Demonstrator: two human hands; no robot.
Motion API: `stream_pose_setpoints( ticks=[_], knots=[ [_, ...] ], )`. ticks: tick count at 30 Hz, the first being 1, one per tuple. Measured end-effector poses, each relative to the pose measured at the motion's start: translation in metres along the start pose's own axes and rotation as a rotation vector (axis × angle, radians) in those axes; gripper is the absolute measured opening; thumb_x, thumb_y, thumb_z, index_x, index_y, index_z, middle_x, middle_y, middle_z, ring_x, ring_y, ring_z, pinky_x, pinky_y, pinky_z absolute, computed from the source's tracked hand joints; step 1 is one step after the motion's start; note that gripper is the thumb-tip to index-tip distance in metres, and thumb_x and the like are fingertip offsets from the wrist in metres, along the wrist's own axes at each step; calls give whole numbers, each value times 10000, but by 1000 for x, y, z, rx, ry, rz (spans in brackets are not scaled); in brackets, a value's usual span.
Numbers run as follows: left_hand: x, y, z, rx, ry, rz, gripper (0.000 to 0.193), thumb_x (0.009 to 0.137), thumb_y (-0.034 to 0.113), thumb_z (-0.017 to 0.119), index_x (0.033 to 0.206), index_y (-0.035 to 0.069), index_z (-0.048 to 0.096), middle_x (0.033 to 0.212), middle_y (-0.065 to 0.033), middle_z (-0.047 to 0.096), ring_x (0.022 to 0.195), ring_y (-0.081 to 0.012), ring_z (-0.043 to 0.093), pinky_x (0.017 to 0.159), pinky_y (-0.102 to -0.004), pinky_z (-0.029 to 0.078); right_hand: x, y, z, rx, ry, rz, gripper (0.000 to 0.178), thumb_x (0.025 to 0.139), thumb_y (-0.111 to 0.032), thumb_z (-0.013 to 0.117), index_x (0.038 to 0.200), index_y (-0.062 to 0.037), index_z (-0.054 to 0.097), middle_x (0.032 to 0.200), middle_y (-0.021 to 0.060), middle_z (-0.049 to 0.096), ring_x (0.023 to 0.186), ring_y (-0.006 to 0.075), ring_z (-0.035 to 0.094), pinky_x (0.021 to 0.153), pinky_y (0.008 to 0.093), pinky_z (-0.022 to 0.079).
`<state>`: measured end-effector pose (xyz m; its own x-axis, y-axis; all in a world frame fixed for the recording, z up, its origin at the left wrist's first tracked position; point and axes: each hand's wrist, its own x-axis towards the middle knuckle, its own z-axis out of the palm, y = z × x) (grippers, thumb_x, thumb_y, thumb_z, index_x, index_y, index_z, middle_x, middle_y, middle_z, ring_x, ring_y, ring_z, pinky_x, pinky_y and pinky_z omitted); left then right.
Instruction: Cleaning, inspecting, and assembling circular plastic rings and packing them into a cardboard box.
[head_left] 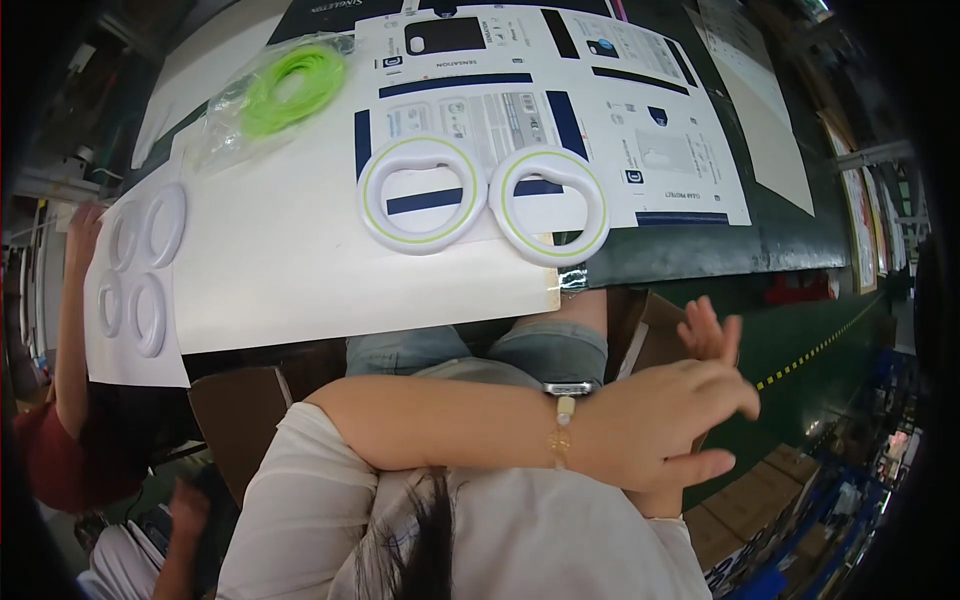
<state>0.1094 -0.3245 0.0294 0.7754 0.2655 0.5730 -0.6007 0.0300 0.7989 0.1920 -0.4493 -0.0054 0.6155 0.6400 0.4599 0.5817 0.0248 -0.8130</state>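
My left forearm crosses in front of my body to the right, with a watch and a gold bracelet at the wrist. My left hand [680, 425] hangs below the table edge, fingers loosely spread, holding nothing. It lies over my right hand [708, 332], of which only a few raised, parted fingers show. Both hands are well off the table. Two white oval rings with green inlay lie side by side near the table's front edge, one to the left [372, 195] and one to the right [598, 205], on printed flat carton sheets [600, 110].
A clear bag of bright green rings [290, 85] lies at the back left on a white sheet [300, 270]. At the far left a co-worker's arm [70, 330] reaches toward several white rings [150, 270]. Brown cardboard boxes [745, 510] stand low right.
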Motion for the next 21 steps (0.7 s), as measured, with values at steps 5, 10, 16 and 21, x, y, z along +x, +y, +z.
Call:
stream_pose_setpoints(
  ticks=[5, 10, 16, 21],
  knots=[
    [-3, -8, -1, 74, -327, 83, 275, 905, 228, 570, 704, 41, 591, 696, -53, 554, 780, -247, 555, 746, -353, 409, 7, -36, 59, 453, 139, -82, 643, 934, -502, 375, 1211, 61, 517, 1092, 310, 616, 926, 336, 629, 864, 432, 491],
    [7, 14, -26, -184, -283, -385, 470, 992, 293, 450, 608, 34, 530, 585, -66, 488, 616, -227, 500, 836, -292, 365, -23, 6, 37, 379, -69, 393, 463, 939, -387, 451, 1114, 18, 592, 952, 270, 660, 830, 338, 652, 781, 395, 514],
    [1, 26, -45, -83, -389, -501, 470, 1004, 313, 408, 636, 61, 559, 649, -98, 556, 702, -276, 554, 861, -348, 388, -16, 48, 22, -80, -407, -82, 400, 939, -333, 502, 1106, 17, 600, 921, 232, 670, 804, 332, 653, 769, 394, 513],
    [-19, 43, -88, 104, -201, -577, 163, 923, 89, 461, 1021, 72, 590, 945, -119, 600, 845, -292, 582, 793, -422, 447, -36, 75, -31, -247, -545, 157, 339, 945, -254, 559, 1130, 26, 603, 999, 185, 666, 881, 314, 646, 836, 379, 495]
  ],
)
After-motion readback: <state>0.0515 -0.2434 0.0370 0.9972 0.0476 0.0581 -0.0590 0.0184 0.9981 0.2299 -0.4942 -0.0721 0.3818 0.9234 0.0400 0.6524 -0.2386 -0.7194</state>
